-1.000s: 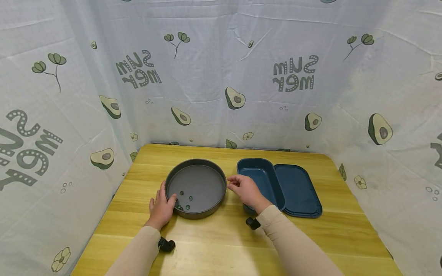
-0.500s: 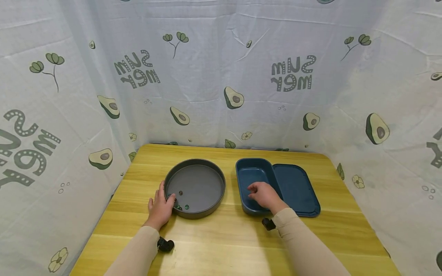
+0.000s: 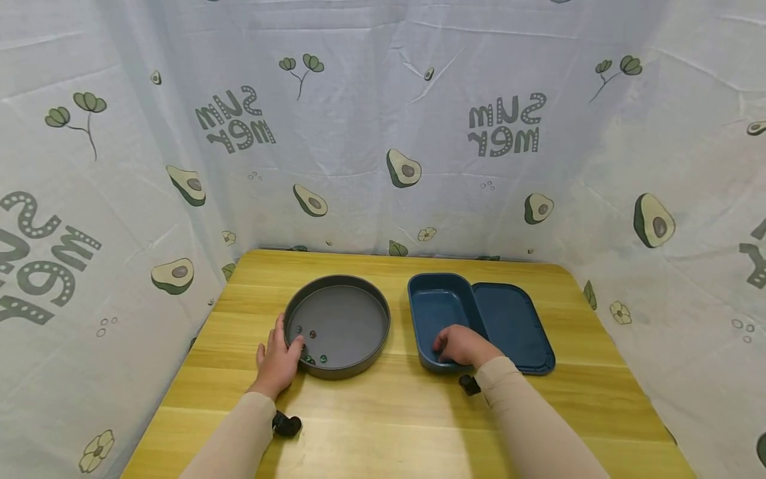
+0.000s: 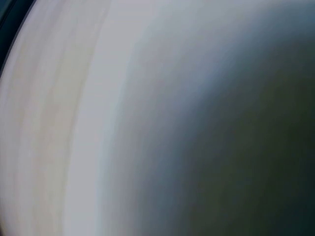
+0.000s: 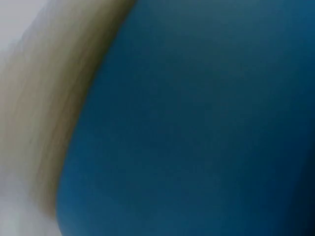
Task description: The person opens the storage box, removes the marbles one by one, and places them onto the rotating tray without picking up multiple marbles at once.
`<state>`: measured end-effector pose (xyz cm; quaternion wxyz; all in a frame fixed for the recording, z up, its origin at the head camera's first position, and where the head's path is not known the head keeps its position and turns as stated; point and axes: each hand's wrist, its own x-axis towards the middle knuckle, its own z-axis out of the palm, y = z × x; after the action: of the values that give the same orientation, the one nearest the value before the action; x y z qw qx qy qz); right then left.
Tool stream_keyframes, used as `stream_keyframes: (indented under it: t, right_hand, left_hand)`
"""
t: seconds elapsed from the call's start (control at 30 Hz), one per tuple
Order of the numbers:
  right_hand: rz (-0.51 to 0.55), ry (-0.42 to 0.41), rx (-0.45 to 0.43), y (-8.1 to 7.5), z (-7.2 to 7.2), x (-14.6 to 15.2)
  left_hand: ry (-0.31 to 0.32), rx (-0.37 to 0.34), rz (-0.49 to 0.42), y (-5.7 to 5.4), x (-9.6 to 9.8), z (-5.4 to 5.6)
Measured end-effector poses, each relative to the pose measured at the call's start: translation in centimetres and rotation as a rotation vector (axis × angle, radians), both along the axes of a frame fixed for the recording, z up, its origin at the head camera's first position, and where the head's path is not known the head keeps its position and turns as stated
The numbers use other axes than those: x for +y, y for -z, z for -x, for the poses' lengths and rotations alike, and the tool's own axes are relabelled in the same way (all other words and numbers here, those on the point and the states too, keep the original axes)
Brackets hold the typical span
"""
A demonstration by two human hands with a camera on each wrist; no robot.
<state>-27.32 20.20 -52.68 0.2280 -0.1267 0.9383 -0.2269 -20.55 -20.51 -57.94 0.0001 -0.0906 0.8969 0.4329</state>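
Observation:
In the head view, my left hand (image 3: 278, 362) holds the left rim of a round dark grey baking pan (image 3: 350, 316). Its thumb lies over the rim, with the fingers along the outer wall. Several small glass marbles (image 3: 323, 358) rest on the pan's floor near that thumb, some greenish and one reddish (image 3: 312, 334). To the right, my right hand (image 3: 463, 344) reaches into the near end of a deep blue rectangular box (image 3: 432, 303), fingers bent downward. Its fingertips are partly hidden, and nothing shows between them. The wrist views are blurred; blue wall fills the right one.
A flat blue lid (image 3: 517, 326) lies against the box's right side. Everything stands on a yellow wood-grain table (image 3: 371, 426). A white curtain (image 3: 359, 133) printed with avocados encloses the back and sides. A small black camera sits on each wrist.
My right hand has gone from beside the pan's right rim rightward and down into the blue box. One marble has rolled left across the pan. The left hand keeps its place.

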Motion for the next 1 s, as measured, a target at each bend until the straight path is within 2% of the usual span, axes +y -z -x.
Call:
stream_keyframes:
  t: [0.23, 0.33, 0.63, 0.83, 1.0]
  right_hand:
    - [-0.022, -0.161, -0.028, 0.0, 0.5, 0.1]
    - [-0.028, -0.205, -0.036, 0.0, 0.7, 0.0]
    - [-0.032, -0.225, -0.052, 0.4, 1.1, -0.5]
    - [-0.025, -0.249, -0.042, 0.9, 1.3, -0.6]
    - [-0.006, -0.234, -0.058, 1.0, 1.2, -0.5]
  left_hand:
    - [-0.003, -0.001, 0.0, -0.2, 0.1, -0.1]
    - [-0.004, 0.0, -0.003, -0.2, 0.1, -0.2]
    - [-0.007, 0.0, -0.013, -0.3, 0.2, -0.3]
    - [-0.01, 0.053, -0.018, 0.4, 0.2, 0.0]
    - [-0.014, 0.081, -0.024, 0.6, 0.3, -0.1]
